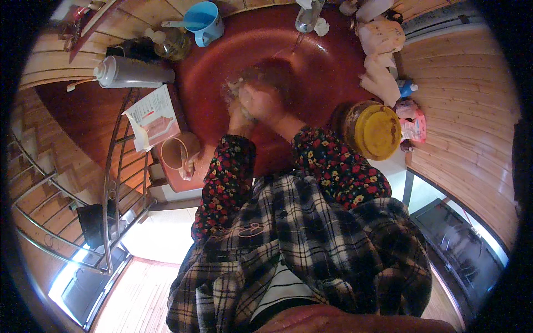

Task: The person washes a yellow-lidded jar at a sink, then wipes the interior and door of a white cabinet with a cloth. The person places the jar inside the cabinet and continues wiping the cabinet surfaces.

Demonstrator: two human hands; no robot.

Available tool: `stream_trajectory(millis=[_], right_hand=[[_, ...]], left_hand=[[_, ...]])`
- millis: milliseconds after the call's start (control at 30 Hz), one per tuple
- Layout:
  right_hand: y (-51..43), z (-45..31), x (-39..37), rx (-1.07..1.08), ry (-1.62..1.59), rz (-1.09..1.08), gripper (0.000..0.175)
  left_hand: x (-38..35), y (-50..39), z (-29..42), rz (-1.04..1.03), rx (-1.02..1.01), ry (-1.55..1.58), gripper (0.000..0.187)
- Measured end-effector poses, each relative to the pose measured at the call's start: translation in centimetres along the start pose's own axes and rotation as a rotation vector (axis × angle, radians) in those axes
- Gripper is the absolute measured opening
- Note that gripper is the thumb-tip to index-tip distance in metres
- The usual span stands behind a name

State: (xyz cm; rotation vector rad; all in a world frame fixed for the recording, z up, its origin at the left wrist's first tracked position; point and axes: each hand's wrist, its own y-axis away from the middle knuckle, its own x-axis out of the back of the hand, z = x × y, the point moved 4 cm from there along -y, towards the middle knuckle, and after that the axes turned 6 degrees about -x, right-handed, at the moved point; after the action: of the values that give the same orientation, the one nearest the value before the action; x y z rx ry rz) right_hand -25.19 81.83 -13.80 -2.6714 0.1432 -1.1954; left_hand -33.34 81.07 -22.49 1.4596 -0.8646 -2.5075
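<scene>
Both hands are together over the bowl of a red sink (341,70), below and left of the metal tap (306,23). My left hand (239,109) is mostly covered by my right hand (266,100), which lies across it with bent fingers. Motion blurs them both. Something pale and ragged, perhaps foam or a wet cloth, shows around the fingers; whether either hand grips it cannot be made out. Floral sleeves (229,166) reach to both wrists. A thin streak, possibly water, runs below the tap.
On the right stands a tub with a yellow lid (378,131), close to my right sleeve. Leftward are a brown mug (175,152), a printed carton (156,120) and a grey cylindrical container (135,73). A blue cup (203,21) and a pump bottle (173,43) stand behind. A metal rack (110,175) curves at left.
</scene>
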Motion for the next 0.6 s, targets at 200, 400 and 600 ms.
stream_trajectory(millis=[200, 400, 600], right_hand=[[-2.1, 4.7, 2.0, 0.087, 0.568, -0.183, 0.028], [-0.1, 7.3, 3.7, -0.282, 0.661, 0.189, 0.026], [1.1, 1.8, -1.9, -0.406, -0.502, -0.516, 0.022]], left_hand=[[-2.5, 2.6, 3.6, 0.075, -0.087, -0.576, 0.048], [1.0, 2.5, 6.3, 0.109, -0.274, -1.211, 0.077], [2.2, 0.2, 2.5, 0.008, 0.029, -0.323, 0.066]])
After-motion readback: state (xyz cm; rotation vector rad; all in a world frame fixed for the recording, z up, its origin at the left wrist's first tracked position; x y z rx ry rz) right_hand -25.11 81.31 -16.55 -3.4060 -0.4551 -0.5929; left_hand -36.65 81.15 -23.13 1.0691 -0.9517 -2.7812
